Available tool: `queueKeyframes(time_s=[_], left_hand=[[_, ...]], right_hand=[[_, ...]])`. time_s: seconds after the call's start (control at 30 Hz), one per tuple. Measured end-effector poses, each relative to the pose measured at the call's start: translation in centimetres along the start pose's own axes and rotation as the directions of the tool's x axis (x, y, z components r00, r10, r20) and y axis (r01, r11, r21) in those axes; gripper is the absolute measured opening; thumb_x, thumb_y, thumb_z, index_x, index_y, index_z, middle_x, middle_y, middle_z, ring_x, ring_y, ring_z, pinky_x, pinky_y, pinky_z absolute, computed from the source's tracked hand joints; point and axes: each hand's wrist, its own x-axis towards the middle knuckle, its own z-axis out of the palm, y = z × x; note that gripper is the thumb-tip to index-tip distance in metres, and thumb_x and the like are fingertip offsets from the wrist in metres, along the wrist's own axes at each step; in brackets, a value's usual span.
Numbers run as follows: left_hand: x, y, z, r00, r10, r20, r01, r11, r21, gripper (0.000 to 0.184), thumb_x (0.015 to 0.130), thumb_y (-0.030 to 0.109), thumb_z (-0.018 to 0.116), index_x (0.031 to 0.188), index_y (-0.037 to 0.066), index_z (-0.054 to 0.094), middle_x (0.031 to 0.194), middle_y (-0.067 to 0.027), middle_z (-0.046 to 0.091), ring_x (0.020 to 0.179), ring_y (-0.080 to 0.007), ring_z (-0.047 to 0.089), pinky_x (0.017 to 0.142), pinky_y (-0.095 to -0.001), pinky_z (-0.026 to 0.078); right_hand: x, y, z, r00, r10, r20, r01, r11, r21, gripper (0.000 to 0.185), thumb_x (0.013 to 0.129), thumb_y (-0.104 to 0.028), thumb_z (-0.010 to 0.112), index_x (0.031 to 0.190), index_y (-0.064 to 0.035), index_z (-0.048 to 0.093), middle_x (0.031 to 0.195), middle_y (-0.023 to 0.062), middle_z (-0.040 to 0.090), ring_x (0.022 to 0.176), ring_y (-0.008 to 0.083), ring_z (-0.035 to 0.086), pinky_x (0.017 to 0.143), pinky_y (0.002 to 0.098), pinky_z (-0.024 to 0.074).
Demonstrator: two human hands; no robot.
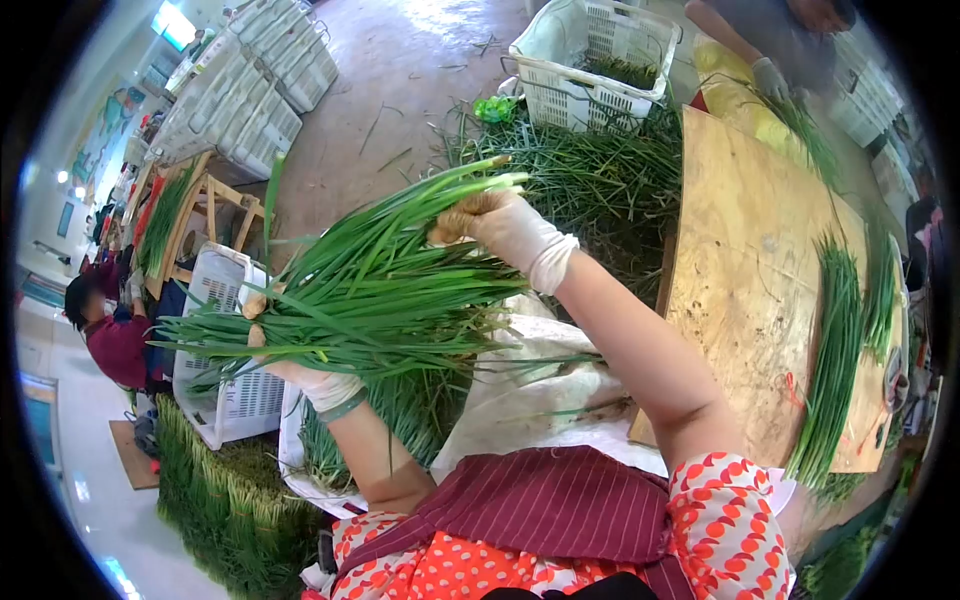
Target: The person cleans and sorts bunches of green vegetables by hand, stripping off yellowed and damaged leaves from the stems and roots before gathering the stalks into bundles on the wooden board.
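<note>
Clutching green stalks [380, 265], left fingers [257, 335] curl round them; right fingers [456, 222] pinch some.

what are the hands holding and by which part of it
A bunch of green stalks: the right hand grips near the pale stem ends, the left hand holds it toward the leafy tips.

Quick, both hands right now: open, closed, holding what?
Left hand: closed, holding the leafy side of the green bunch.
Right hand: closed, holding green bunch near pale stalk ends.
</note>
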Motion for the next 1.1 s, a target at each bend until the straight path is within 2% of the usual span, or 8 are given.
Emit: queueKeyframes(time_s=[0.13, 0.17, 0.2, 0.37, 0.5, 0.73, 0.97, 1.1], left_hand=[[-0.5, 1.1, -1.1, 0.986, 0.12, -0.117, -0.124, 0.992, -0.022, 0.018, 0.081, 0.02, 0.055, 0.099, 0.016, 0.055, 0.107, -0.0047, 0.054, 0.098, -0.0268, 0.052, 0.085, -0.052, 0.042], [-0.5, 1.1, -1.0, 0.985, 0.121, -0.12, -0.125, 0.992, -0.024, 0.018, 0.081, 0.02, 0.055, 0.099, 0.016, 0.055, 0.107, -0.0047, 0.054, 0.098, -0.0268, 0.052, 0.085, -0.052, 0.042], [-0.5, 1.2, -0.5, 0.992, 0.119, -0.042, -0.119, 0.993, -0.001, 0.02, 0.081, 0.021, 0.054, 0.1, 0.015, 0.054, 0.107, -0.0046, 0.053, 0.099, -0.027, 0.051, 0.085, -0.0521, 0.042], [-0.6, 1.3, -0.6, 0.986, 0.166, -0.029, -0.161, 0.98, 0.118, 0.024, 0.082, 0.023, 0.052, 0.104, 0.014, 0.055, 0.108, -0.0046, 0.051, 0.104, -0.0271, 0.048, 0.088, -0.0531, 0.041], [0.0, 1.2, -0.4, 0.994, 0.101, 0.042, -0.1, 0.995, -0.009, 0.027, 0.081, 0.021, 0.051, 0.106, 0.014, 0.054, 0.108, -0.0063, 0.051, 0.105, -0.0277, 0.047, 0.09, -0.0534, 0.039], [0.0, 1.4, -0.2, 0.995, 0.081, 0.05, -0.083, 0.996, 0.035, 0.025, 0.079, 0.018, 0.052, 0.104, 0.016, 0.055, 0.109, -0.0069, 0.051, 0.105, -0.0272, 0.047, 0.091, -0.0519, 0.039], [-0.7, 2.5, -2.0, 0.994, 0.11, -0.005, -0.11, 0.994, -0.001, 0.021, 0.081, 0.022, 0.052, 0.1, 0.016, 0.058, 0.105, -0.0017, 0.056, 0.101, -0.0242, 0.051, 0.089, -0.0504, 0.041], [-0.9, 2.0, -0.3, 0.985, 0.171, -0.03, -0.169, 0.984, 0.054, 0.02, 0.081, 0.02, 0.052, 0.099, 0.016, 0.059, 0.1, -0.0011, 0.058, 0.096, -0.02, 0.054, 0.089, -0.0458, 0.043]], right_hand=[[-2.1, -4.6, -3.1, 0.918, -0.023, -0.396, 0.07, 0.992, 0.105, 0.011, 0.082, -0.008, 0.051, 0.083, -0.0044, 0.062, 0.072, 0.001, 0.058, 0.068, 0.0113, 0.05, 0.072, 0.0262, 0.0423], [-2.2, -4.0, -5.4, 0.85, 0.031, -0.526, 0.144, 0.946, 0.289, 0.017, 0.086, -0.017, 0.052, 0.085, -0.0033, 0.062, 0.066, -0.0003, 0.052, 0.065, 0.0118, 0.048, 0.073, 0.0276, 0.0426], [-3.3, -3.0, -7.3, 0.811, -0.115, -0.574, 0.201, 0.976, 0.088, 0.027, 0.086, -0.028, 0.056, 0.089, -0.0022, 0.063, 0.074, 0.0015, 0.059, 0.066, 0.0116, 0.05, 0.074, 0.0256, 0.043], [-5.2, -3.2, -4.1, 0.956, 0.292, 0.017, -0.281, 0.935, -0.217, 0.036, 0.08, -0.029, 0.065, 0.104, -0.0013, 0.062, 0.101, 0.0114, 0.064, 0.093, 0.0164, 0.057, 0.085, 0.0285, 0.0447], [-4.7, -0.8, -2.5, 0.962, 0.272, 0.035, -0.272, 0.962, -0.014, 0.022, 0.082, -0.015, 0.063, 0.096, 0.002, 0.064, 0.09, 0.0081, 0.065, 0.077, 0.0119, 0.059, 0.072, 0.0237, 0.0486], [-5.4, -3.9, -5.3, 0.958, -0.053, -0.282, 0.008, 0.988, -0.157, 0.019, 0.084, -0.018, 0.06, 0.092, -0.0007, 0.064, 0.081, 0.0055, 0.064, 0.075, 0.011, 0.056, 0.071, 0.0249, 0.0462], [-6.3, -2.6, -16.0, 0.556, 0.067, -0.828, 0.464, 0.802, 0.377, 0.017, 0.085, -0.015, 0.057, 0.088, 0.0012, 0.059, 0.069, 0.0033, 0.056, 0.061, 0.0124, 0.057, 0.064, 0.0255, 0.0528], [-5.8, 2.2, -17.2, 0.491, 0.001, -0.871, 0.072, 0.997, 0.042, 0.034, 0.08, -0.02, 0.064, 0.103, 0.0027, 0.053, 0.095, 0.01, 0.057, 0.073, 0.0188, 0.059, 0.076, 0.0253, 0.0485]])
